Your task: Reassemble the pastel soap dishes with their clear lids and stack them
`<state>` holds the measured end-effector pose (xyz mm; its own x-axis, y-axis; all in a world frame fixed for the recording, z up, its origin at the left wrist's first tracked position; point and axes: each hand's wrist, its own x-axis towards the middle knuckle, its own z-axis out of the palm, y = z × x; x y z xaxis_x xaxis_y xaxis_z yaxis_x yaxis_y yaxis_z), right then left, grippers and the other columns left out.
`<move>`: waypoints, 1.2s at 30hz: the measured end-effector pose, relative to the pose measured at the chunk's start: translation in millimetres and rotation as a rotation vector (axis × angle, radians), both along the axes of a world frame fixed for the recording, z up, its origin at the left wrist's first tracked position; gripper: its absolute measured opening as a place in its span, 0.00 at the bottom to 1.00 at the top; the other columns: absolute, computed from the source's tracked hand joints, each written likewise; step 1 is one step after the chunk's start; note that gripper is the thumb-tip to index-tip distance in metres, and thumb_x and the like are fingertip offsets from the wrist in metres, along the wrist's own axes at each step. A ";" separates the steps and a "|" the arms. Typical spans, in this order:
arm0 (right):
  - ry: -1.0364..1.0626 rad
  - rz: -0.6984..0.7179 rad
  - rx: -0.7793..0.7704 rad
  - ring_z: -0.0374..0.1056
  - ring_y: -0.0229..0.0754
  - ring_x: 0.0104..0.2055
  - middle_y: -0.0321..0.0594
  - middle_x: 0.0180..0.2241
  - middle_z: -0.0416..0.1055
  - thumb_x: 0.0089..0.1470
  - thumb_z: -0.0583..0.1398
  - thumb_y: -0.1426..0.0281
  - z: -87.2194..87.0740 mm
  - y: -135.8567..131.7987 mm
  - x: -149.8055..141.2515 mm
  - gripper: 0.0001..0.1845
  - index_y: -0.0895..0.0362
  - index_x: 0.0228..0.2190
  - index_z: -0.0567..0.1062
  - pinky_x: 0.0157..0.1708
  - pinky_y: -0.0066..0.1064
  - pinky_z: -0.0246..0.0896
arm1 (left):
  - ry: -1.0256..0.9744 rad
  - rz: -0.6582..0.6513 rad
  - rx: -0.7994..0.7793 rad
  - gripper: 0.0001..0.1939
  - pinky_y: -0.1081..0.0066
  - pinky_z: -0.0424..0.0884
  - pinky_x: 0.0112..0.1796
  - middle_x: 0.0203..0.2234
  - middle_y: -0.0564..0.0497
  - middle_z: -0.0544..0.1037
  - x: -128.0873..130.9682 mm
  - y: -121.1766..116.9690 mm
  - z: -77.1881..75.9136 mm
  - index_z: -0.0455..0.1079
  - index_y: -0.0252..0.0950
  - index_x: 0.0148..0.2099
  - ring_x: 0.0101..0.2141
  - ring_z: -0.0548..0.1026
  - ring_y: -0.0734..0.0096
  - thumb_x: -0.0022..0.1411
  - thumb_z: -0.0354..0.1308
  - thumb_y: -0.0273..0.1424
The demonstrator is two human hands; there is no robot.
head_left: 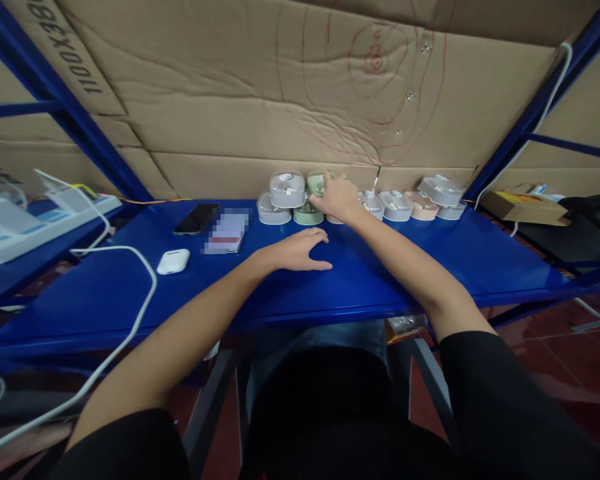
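Observation:
My right hand (337, 197) reaches to the back of the blue table, its thumb and fingers closed round a light green rounded box with a clear lid (314, 183). That box sits on top of another green box (308, 213). To its left, a grey box (287, 191) rests on a second grey box (274, 210). My left hand (300, 252) hovers over or rests on the table in front of the boxes; I cannot tell which. Its thumb and fingers are apart, with nothing between them.
Rightward along the cardboard wall stand more boxes, including a pink one (424, 206) and a stacked grey one (440, 190). A dark phone (198, 219), a blurred-out phone (226, 231) and a white earbud case (173, 261) lie left. A white cable (147, 293) crosses the table's left side.

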<state>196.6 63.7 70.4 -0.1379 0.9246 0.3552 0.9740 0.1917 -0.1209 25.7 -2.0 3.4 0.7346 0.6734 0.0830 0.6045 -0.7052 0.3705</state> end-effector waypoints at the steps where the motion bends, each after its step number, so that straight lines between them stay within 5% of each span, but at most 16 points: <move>1: 0.000 0.007 -0.006 0.75 0.73 0.63 0.72 0.64 0.75 0.68 0.62 0.51 0.3 -3.3 6.4 0.39 0.66 0.68 0.73 0.61 0.60 0.72 | 0.000 0.002 -0.004 0.43 0.54 0.63 0.73 0.72 0.33 0.72 0.0 -0.1 0.5 0.72 0.34 0.69 0.73 0.70 0.40 0.65 0.62 0.61; 8: 0.086 0.075 0.032 0.77 0.75 0.60 0.67 0.62 0.78 0.60 0.64 0.51 -5.5 -46.6 82.2 0.42 0.62 0.68 0.74 0.61 0.66 0.73 | -0.086 0.077 -0.088 0.53 0.42 0.65 0.73 0.75 0.26 0.69 -0.6 -2.9 4.0 0.62 0.31 0.77 0.74 0.69 0.32 0.64 0.66 0.62; 14: 0.272 0.561 -0.072 0.72 0.65 0.69 0.49 0.70 0.75 0.57 0.65 0.53 -14.2 -63.7 141.7 0.40 0.49 0.68 0.73 0.72 0.63 0.65 | -0.424 0.196 -0.189 0.67 0.37 0.70 0.70 0.76 0.20 0.65 -3.7 7.6 -2.5 0.43 0.33 0.85 0.72 0.72 0.30 0.60 0.74 0.56; 18: 0.282 0.749 -0.237 0.71 0.65 0.71 0.49 0.71 0.74 0.52 0.70 0.54 -22.2 -64.9 139.7 0.43 0.49 0.68 0.74 0.74 0.62 0.64 | -0.502 0.144 -0.194 0.67 0.38 0.68 0.71 0.76 0.25 0.68 -6.1 9.0 -3.4 0.48 0.37 0.84 0.73 0.72 0.34 0.55 0.78 0.54; 22: 0.237 0.873 -0.325 0.69 0.66 0.73 0.50 0.73 0.72 0.47 0.74 0.56 -34.1 -65.1 126.2 0.50 0.50 0.70 0.73 0.75 0.63 0.62 | -0.375 0.101 -0.106 0.63 0.37 0.69 0.70 0.72 0.29 0.74 -3.2 2.7 -1.0 0.58 0.38 0.80 0.70 0.74 0.31 0.51 0.80 0.55; 29: 0.285 0.822 -0.261 0.65 0.68 0.76 0.51 0.75 0.68 0.46 0.77 0.42 -52.2 -66.8 110.5 0.61 0.48 0.75 0.68 0.76 0.63 0.61 | -0.301 0.061 -0.025 0.59 0.38 0.71 0.70 0.72 0.34 0.74 2.1 -3.3 1.3 0.64 0.39 0.77 0.70 0.74 0.30 0.51 0.80 0.56; 36: 0.329 0.794 -0.214 0.73 0.66 0.69 0.50 0.68 0.77 0.52 0.73 0.46 -34.5 -66.7 121.0 0.48 0.50 0.69 0.76 0.71 0.62 0.67 | -0.362 0.049 -0.054 0.69 0.39 0.70 0.69 0.74 0.29 0.70 4.2 -4.9 -2.2 0.54 0.38 0.82 0.70 0.73 0.30 0.49 0.82 0.56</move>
<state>317.6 -3.0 35.9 -0.6887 0.6507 0.3199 0.4728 0.7375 -0.4822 29.8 -6.8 1.2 0.6311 0.7174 0.2950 0.4599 -0.6523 0.6025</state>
